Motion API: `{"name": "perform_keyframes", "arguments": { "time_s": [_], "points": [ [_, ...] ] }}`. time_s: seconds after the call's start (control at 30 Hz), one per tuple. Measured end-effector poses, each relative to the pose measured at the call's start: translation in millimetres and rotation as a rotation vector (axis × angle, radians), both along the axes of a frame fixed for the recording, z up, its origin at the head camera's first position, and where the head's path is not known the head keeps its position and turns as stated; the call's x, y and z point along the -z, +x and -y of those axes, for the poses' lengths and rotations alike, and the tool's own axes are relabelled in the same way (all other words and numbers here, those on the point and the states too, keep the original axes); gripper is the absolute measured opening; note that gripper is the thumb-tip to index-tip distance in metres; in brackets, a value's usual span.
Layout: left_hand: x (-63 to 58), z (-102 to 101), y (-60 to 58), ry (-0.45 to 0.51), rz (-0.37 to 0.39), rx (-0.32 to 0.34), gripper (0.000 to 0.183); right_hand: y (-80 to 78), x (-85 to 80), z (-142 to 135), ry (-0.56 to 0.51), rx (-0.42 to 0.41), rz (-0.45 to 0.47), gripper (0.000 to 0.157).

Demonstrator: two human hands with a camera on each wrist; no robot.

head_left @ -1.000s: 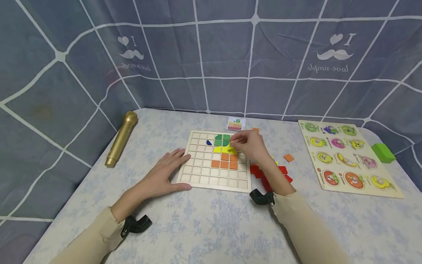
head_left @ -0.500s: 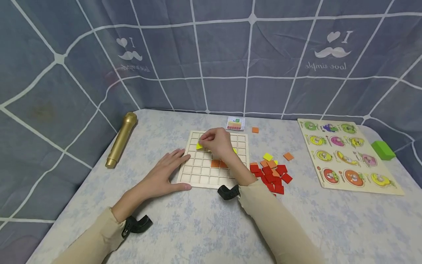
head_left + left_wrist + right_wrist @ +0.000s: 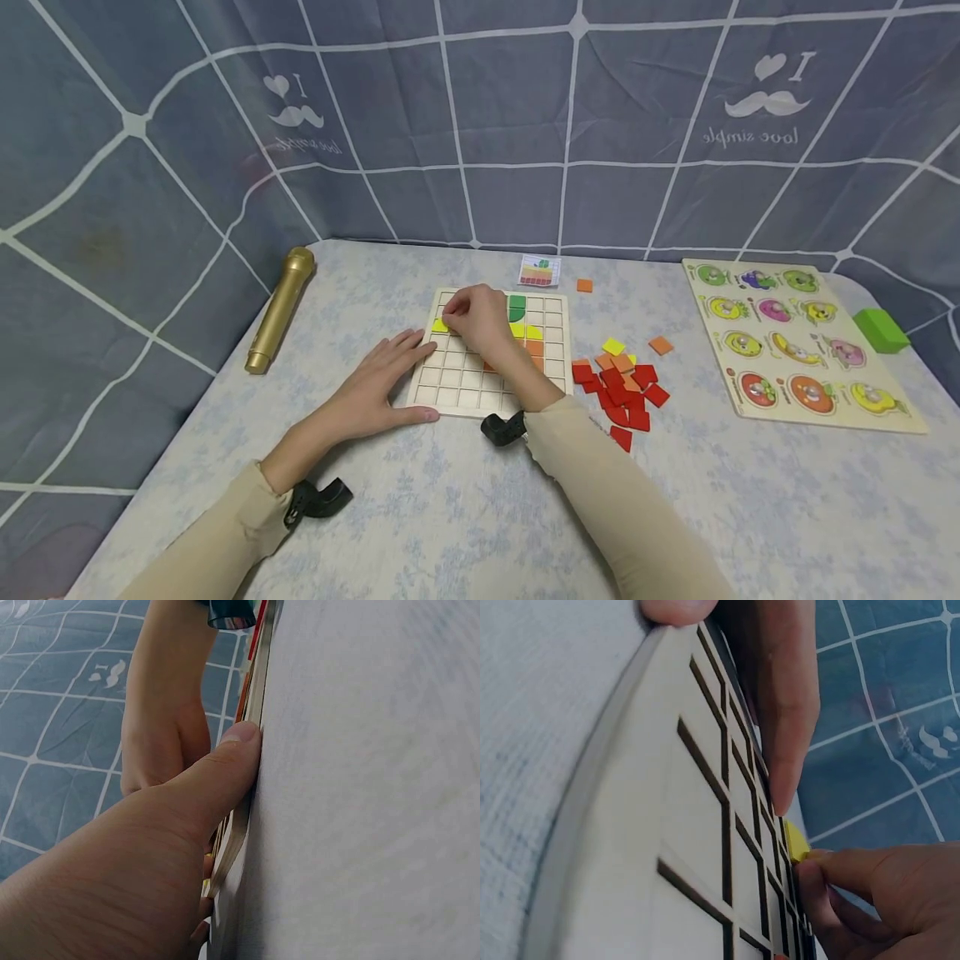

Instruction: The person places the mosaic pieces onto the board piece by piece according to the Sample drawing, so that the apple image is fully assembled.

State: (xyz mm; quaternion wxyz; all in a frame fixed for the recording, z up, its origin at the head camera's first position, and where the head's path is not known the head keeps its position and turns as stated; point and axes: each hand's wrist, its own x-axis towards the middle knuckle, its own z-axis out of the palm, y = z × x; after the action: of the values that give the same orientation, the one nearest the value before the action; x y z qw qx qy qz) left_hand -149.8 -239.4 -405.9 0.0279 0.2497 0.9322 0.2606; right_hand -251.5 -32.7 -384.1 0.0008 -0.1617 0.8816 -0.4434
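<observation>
In the centre of the head view, the right hand is arching over the gridded board, its fingertips pinching a yellow tile at the board's upper left, while the left hand is lying with straight, spread fingers and thumb against the board's edge. Compared with a second ago, the right hand is working farther left, now partly hiding the green tiles.

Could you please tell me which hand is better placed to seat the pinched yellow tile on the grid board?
Probably the right hand: it pinches that yellow tile at the grid board, while the left hand rests at the board's left edge.
</observation>
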Motion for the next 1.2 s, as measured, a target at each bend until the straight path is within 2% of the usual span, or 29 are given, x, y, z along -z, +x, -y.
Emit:
{"name": "perform_keyframes", "arguments": {
  "time_s": [0.23,0.43,0.63,0.73,0.93,1.2],
  "points": [
    [-2.0,0,0.0,0.008,0.006,0.002,0.097,4.3,-1.5,1,0.076,-0.058,-0.025,0.009],
    [-1.5,1,-0.5,-0.007,0.009,0.0,0.097,9.3,-3.3,-2,0.127,-0.141,-0.085,0.014],
    [-1.6,-1,-1.5,-0.003,-0.003,0.001,0.098,15.4,-14.8,-20,0.167,-0.18,-0.135,0.016],
    [-0.2,-1,-1.0,-0.001,-0.006,-0.001,0.098,18.1,-20.4,-37,0.175,-0.196,-0.124,0.014],
    [1.9,-3,0.6,0.001,0.004,-0.011,0.099,23.0,-24.7,-80,0.15,-0.164,-0.079,0.015],
    [1.1,-3,-0.2,-0.014,0.005,-0.02,0.1,28.9,-31.8,-138,0.184,-0.039,-0.023,0.022]
  ]
}}
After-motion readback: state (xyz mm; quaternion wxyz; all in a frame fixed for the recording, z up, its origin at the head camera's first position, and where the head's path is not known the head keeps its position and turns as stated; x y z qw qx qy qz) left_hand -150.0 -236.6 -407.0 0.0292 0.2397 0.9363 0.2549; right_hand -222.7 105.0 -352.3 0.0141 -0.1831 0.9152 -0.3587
